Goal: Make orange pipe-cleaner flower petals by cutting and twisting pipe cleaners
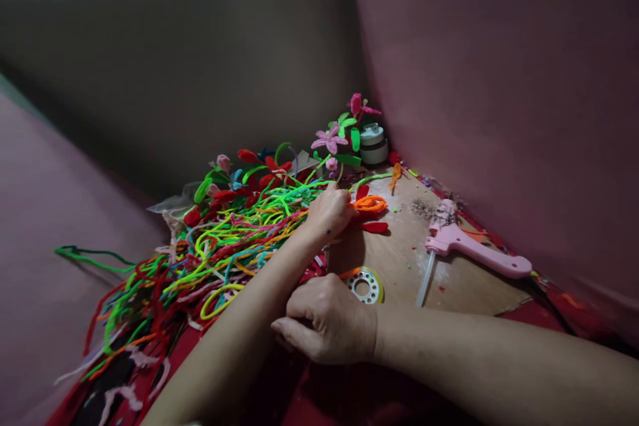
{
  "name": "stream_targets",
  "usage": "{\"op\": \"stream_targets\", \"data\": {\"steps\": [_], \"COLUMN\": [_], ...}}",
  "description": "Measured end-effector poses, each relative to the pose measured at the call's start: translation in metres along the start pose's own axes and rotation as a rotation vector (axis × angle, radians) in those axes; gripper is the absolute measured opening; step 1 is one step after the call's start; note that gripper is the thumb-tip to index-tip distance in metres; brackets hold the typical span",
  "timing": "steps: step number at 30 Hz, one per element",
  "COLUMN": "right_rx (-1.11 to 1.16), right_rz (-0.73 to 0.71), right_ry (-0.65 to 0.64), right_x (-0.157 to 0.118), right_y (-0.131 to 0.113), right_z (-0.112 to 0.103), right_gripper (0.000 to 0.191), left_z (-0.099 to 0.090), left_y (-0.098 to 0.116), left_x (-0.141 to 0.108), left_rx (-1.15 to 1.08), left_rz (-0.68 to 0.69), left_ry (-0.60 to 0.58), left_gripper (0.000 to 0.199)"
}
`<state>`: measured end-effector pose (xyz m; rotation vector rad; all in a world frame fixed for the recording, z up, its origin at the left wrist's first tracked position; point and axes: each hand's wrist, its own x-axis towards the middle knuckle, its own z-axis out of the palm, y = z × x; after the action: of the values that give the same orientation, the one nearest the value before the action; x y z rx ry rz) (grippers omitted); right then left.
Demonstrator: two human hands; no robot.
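My left hand [329, 214] reaches over the right end of a heap of pipe cleaners [239, 233], its fingers curled closed. Looped orange pipe cleaners [370, 204] show right beside its knuckles. Red fuzzy petals [374, 227] lie just below and above those loops. What the left fingers grip is hidden. Nearer to me, my right hand [329, 319] is closed, thumb pressed to the bent fingers; anything inside it is out of sight. Directly behind it is a roll of tape [365, 286] with a white, holed core. A short orange strip [349, 273] shows between that hand and the roll.
A pink glue gun [479, 249] with a clear glue stick lies on the brown board [399, 259] at right. Fuzzy flowers [329, 140] stand behind the heap, beside a white round container [373, 144]. Pink walls [509, 106] enclose the corner.
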<state>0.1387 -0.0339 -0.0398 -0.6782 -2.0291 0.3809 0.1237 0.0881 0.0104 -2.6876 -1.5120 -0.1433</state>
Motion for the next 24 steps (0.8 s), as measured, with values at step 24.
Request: {"op": "stream_targets", "data": {"steps": [24], "right_rx": [-0.060], "right_rz": [0.009], "right_ry": [0.002], "right_x": [0.001], "right_y": [0.003], "right_z": [-0.001], "right_gripper": [0.034], "left_z": [0.006], "left_y": [-0.006], "left_x": [0.007], "left_rx": [-0.094], "left_rz": [-0.018], "left_ry": [0.127], "left_gripper": [0.025]}}
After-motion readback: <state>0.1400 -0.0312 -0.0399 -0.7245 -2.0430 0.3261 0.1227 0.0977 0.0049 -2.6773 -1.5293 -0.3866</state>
